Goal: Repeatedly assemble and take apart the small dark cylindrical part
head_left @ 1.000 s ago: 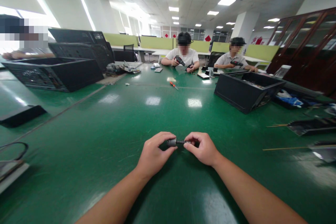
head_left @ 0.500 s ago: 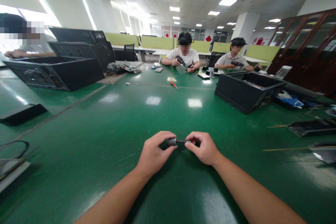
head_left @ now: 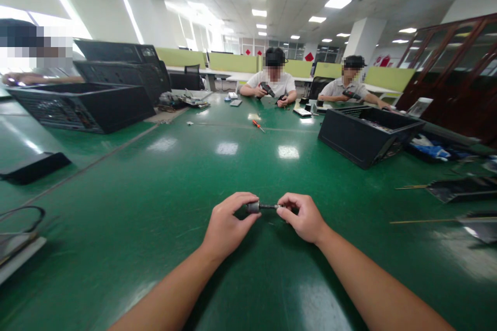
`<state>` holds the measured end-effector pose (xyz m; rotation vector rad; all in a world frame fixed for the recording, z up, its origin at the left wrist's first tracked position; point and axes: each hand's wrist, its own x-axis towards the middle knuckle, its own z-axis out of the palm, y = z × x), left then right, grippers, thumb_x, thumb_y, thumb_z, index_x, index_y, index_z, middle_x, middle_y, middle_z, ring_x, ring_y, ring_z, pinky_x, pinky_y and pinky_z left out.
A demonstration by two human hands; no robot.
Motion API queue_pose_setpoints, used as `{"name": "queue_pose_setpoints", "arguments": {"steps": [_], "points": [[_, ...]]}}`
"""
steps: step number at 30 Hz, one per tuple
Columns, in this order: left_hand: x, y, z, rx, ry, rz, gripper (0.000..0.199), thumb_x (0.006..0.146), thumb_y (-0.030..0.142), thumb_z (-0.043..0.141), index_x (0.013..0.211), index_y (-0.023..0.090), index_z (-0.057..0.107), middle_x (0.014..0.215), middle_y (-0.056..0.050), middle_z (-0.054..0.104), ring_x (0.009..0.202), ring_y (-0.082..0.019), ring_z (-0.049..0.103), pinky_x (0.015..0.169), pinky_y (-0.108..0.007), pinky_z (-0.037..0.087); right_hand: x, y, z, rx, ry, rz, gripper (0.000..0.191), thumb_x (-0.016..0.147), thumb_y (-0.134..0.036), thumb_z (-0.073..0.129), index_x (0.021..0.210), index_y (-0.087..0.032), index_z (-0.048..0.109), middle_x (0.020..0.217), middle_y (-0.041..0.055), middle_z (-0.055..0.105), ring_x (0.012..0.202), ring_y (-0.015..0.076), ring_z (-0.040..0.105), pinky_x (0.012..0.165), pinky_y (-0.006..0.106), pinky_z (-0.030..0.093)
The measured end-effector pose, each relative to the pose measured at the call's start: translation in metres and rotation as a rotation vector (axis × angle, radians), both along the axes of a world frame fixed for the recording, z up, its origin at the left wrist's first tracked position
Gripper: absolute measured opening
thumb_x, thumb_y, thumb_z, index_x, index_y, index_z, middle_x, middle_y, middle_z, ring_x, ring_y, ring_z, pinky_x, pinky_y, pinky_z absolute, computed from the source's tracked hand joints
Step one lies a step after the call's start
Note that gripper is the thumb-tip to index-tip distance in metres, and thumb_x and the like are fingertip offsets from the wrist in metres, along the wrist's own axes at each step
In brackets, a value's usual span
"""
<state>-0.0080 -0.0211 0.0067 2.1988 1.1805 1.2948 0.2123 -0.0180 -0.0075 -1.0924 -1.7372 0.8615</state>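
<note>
Cylinder (head_left: 253, 207) with rod (head_left: 267, 207), lower centre of frame.
Left hand (head_left: 223, 225): pinching cylinder. Right hand (head_left: 306, 221): pinching rod's end. Advised: light grips, level and in line.

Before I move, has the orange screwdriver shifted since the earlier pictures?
No: judged against the open black case on the right, the orange screwdriver has stayed put.

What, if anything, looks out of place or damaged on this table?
No spill shows. The orange screwdriver lies loose, away from all hands, and a small pale scrap sits alone; both look stray. The metal part between the left hand and right hand is too small to judge.
</note>
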Motion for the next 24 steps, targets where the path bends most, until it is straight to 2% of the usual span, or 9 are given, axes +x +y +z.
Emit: {"name": "queue_pose_setpoints", "arguments": {"steps": [24], "points": [[-0.002,0.0014,0.0017,0.02,-0.016,0.022,0.023,0.078,0.013,0.071,0.099,0.023,0.069,0.104,-0.002,0.069,0.1,-0.018,0.064,0.093,-0.033,0.05,0.0026,0.0022,-0.0017,0.013,0.001,0.004,0.011,0.082,-0.026,0.063,0.079,-0.016,0.066,0.061,-0.0013,0.058,0.054,0.0124,0.052,0.053,0.025,0.038]]}}
